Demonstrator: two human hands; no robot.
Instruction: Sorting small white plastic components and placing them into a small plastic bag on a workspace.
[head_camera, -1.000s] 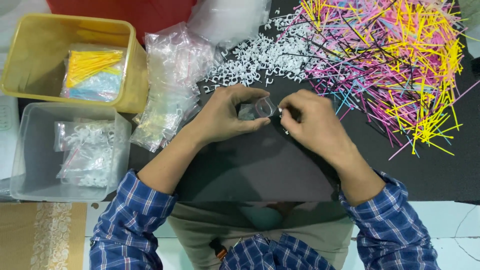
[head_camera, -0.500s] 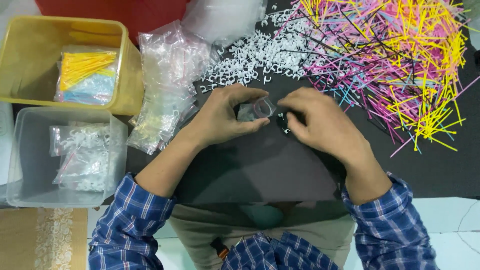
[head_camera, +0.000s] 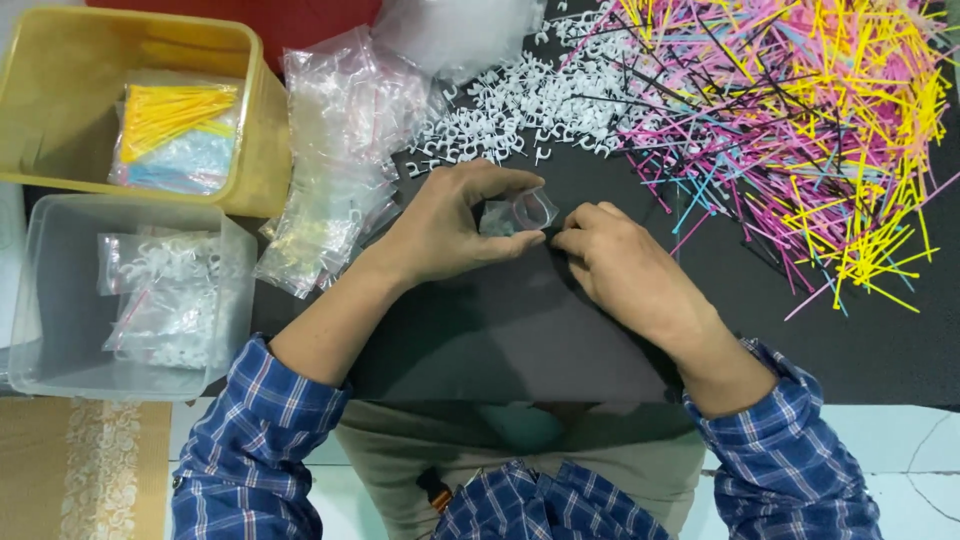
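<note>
Over a black work mat (head_camera: 520, 340), the left hand (head_camera: 450, 225) pinches a small clear bag (head_camera: 520, 212) open while the right hand (head_camera: 625, 265), fingers curled narrow at its mouth (contents unclear), appears mid-filling; next calls for steady feeding from the white clips (head_camera: 520, 110) and coloured ties (head_camera: 800, 130) nearby.

Blue plaid sleeves, bare hands (head_camera: 450, 225)
</note>
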